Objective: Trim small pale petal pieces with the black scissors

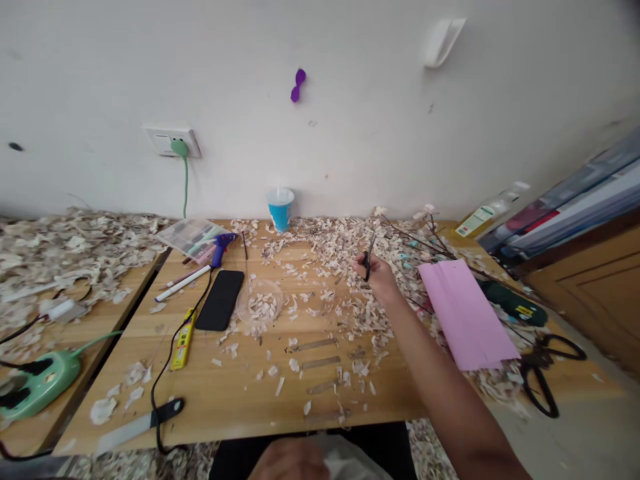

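While the right forearm extends over the wooden table (280, 417), the right hand (383, 280) is closed around the dark handle of the small scissors (369, 259), blades directed toward the wall (360, 140). The scissors are located right of center, over the scattered pale shavings (340, 247). The left hand (290, 460) is positioned at the lower edge of the view, beside a whitish translucent sheet (353, 460); its fingers are not clearly visible, so its grip cannot be determined. A shallow clear dish (240, 310) containing scraps sits left of the scissors, near the black smartphone (220, 300). The pink paper (465, 313) lies right of the forearm, near large black-handled shears (543, 363).
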Tool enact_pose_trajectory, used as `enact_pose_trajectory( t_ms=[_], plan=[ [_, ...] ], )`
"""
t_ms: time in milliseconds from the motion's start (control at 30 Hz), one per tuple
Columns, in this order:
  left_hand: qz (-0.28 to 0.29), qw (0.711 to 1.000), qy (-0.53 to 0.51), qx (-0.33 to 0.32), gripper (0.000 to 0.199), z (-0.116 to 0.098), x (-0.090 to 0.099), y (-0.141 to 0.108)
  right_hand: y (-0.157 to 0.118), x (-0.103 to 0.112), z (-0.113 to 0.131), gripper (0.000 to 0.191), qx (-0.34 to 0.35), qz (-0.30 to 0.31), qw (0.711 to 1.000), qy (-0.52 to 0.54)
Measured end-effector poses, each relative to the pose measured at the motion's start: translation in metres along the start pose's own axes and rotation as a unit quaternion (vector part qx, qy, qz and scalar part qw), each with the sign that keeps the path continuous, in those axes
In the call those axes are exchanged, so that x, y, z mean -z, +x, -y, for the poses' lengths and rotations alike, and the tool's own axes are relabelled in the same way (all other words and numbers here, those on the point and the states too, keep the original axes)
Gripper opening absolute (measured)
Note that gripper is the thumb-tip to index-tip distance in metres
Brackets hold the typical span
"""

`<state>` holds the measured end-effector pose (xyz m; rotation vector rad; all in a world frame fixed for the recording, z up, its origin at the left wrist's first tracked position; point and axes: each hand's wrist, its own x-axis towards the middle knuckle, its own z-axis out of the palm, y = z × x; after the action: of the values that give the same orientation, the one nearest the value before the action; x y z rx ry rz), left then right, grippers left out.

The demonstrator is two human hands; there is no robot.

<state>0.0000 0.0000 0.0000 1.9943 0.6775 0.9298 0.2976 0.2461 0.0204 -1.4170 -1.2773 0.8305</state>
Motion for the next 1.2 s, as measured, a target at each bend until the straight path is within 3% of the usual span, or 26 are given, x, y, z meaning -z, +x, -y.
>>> enact_pose_trajectory(
  t_ms=[67,133,167,200,300,367,433,533,700,767,933,1067,1200],
  plan=[
    [-0.142,0.988,-0.062,-0.022,0.044,-0.003,0.007,0.033,-0.007,-0.009,0.009,0.029,0.014,-0.005,1.0,0.011],
    [-0.339,0.933,-0.115,0.033,0.037,0.0,0.019,0.084,-0.013,-0.02,0.017,0.026,0.036,-0.012,0.999,0.022],
    [-0.402,0.903,-0.138,0.063,0.031,0.006,0.025,0.112,-0.016,-0.026,0.019,0.025,0.049,-0.01,0.998,0.027],
    [-0.427,0.884,-0.163,0.093,0.026,0.015,0.03,0.14,-0.019,-0.033,0.021,0.024,0.063,-0.003,0.997,0.033],
    [-0.381,0.87,-0.287,0.123,0.034,0.059,0.039,0.207,-0.025,-0.053,0.017,0.025,0.103,0.028,0.993,0.049],
    [-0.366,0.864,-0.322,0.123,0.039,0.09,0.035,0.229,-0.026,-0.065,0.01,0.025,0.118,0.038,0.991,0.058],
    [-0.348,0.867,-0.333,0.127,0.036,0.113,0.028,0.236,-0.026,-0.072,0.003,0.021,0.126,0.04,0.989,0.065],
    [-0.336,0.862,-0.358,0.127,0.028,0.129,0.02,0.234,-0.024,-0.073,-0.005,0.015,0.142,0.046,0.987,0.052],
    [-0.381,0.787,-0.468,0.126,0.023,0.129,0.019,0.233,-0.021,-0.058,-0.009,0.017,0.16,0.019,0.987,-0.007],
    [-0.371,0.781,-0.485,0.135,0.023,0.128,0.02,0.234,-0.021,-0.05,-0.006,0.022,0.164,-0.007,0.986,-0.014],
    [-0.32,0.808,-0.474,0.144,0.026,0.133,0.017,0.233,-0.018,-0.038,0.004,0.035,0.165,-0.003,0.986,-0.024],
    [-0.267,0.838,-0.451,0.151,0.032,0.145,0.01,0.232,-0.016,-0.039,-0.004,0.024,0.105,0.009,0.994,0.008],
    [-0.205,0.882,-0.379,0.193,0.04,0.152,0.006,0.23,-0.015,-0.043,-0.016,0.017,0.098,0.027,0.994,0.028]
  ],
)
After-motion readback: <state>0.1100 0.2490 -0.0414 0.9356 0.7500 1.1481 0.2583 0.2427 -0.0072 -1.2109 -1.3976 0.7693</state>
